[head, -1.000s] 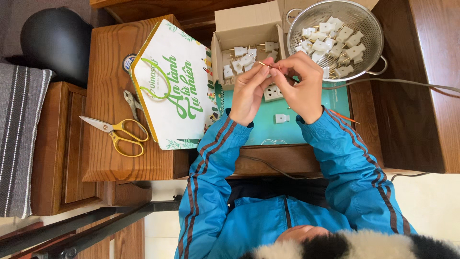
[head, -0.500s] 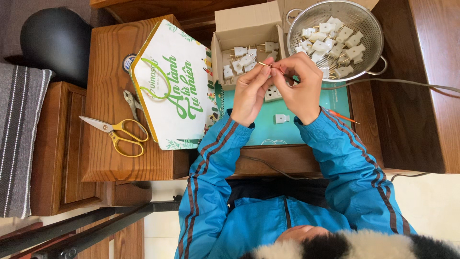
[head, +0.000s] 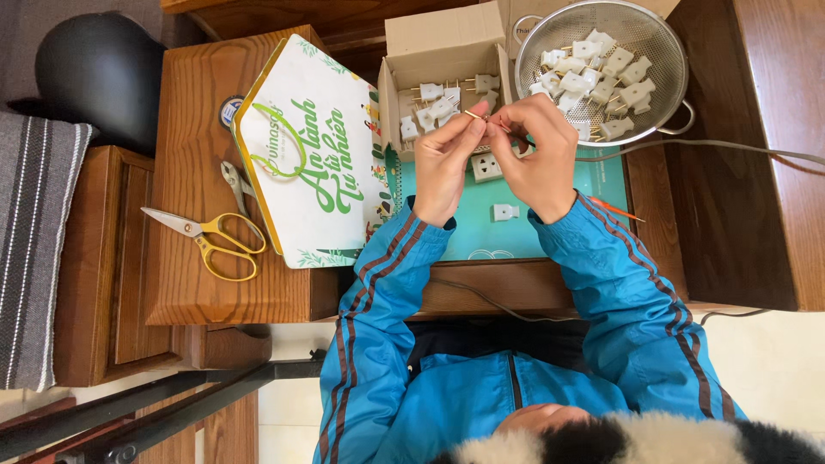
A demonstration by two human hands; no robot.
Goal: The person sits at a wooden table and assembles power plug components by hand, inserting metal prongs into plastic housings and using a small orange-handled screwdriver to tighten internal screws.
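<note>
Left hand (head: 447, 167): pinching a thin brass pin (head: 475, 114).
Right hand (head: 537, 155): fingertips pinched at the same pin.
Colander (head: 666, 82): heaped with white plugs (head: 601, 73).
Cardboard box (head: 443, 39): few plugs inside.

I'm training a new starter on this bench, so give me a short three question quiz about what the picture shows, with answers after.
1. True or false: the yellow-handled scissors lie inside the cardboard box.
2. Which container holds the larger heap of white plugs? A. metal colander B. cardboard box C. green and white package
3. Fill in: the left hand and right hand pinch a thin ____-coloured metal piece between their fingertips.

Key
1. False: they lie on the wooden table, left of the package.
2. A
3. brass
</note>
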